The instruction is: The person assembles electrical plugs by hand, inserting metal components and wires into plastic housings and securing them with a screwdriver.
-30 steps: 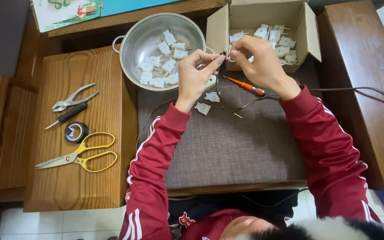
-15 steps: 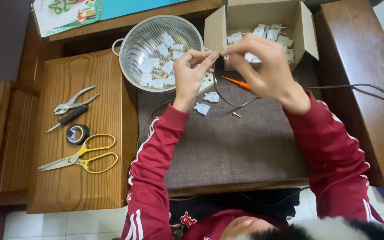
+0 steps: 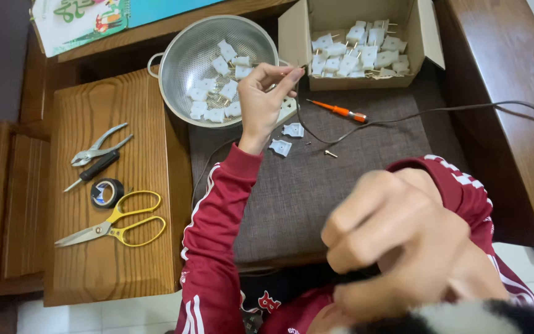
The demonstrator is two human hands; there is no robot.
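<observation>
Item list, left to right, with hazards as I judge them. On the wooden side board [image 3: 112, 260]: pliers [image 3: 97, 150], a dark-handled tool [image 3: 91, 171], a roll of black tape [image 3: 107, 192] and yellow-handled scissors [image 3: 111, 224], all lying apart from my work; the scissors sit near the front edge and a stray elbow could knock them to the floor. Metal colander [image 3: 180, 62]: holds a heap of white plug parts [image 3: 216, 93]. My left hand [image 3: 262, 102]: raised over the colander's rim, thumb and forefinger pressed together, pinching the end of the thin dark cable [image 3: 403, 115]; the pinch is small, so the wire could slip out. On the grey mat [image 3: 316, 185]: two white plug halves [image 3: 286, 138] just below that hand, and a small brass screw [image 3: 330, 153] lying loose, which could roll off and be lost if the cable drags across it. Orange-handled screwdriver [image 3: 340, 111]: touching or nearly touching the cable, likely to be swept along by a tug. Cardboard box [image 3: 424, 37]: more white plugs with prongs [image 3: 356, 51]. My right hand [image 3: 397, 241]: close to the camera, blurred, fingers curled loosely; whether it holds anything I cannot tell, and it blocks my view of the near mat.
</observation>
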